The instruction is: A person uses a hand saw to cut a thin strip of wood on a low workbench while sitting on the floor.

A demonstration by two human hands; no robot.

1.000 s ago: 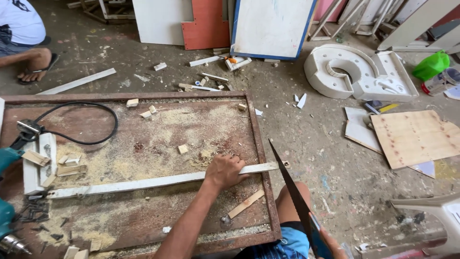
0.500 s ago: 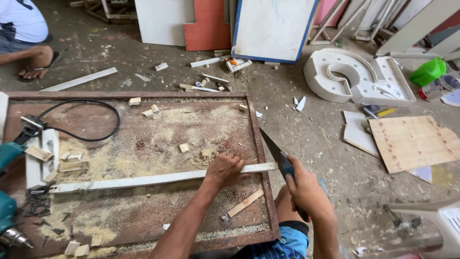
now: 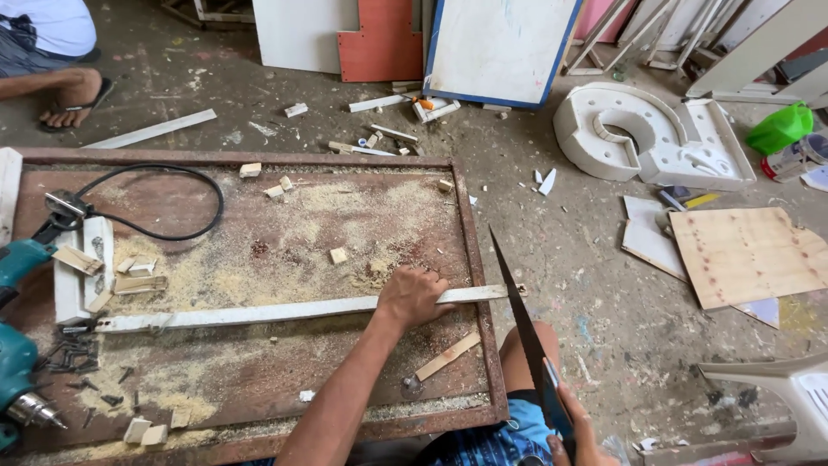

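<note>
Two hands are at work: the left hand (image 3: pixel 412 296) pressing on one long white-painted wooden strip (image 3: pixel 259 312), the right hand (image 3: pixel 576 431) gripping one dark-bladed handsaw (image 3: pixel 520 304). One rusty brown metal-framed worktable (image 3: pixel 470 250) carries them. On it lie one black power cable (image 3: pixel 164 203), two teal power drills (image 3: pixel 19 380), and one short pale wooden offcut strip (image 3: pixel 447 355). Small wood blocks are scattered there, too many to count surely. On the floor: one square plywood sheet (image 3: pixel 742 255), one green plastic container (image 3: pixel 780 128).
</note>
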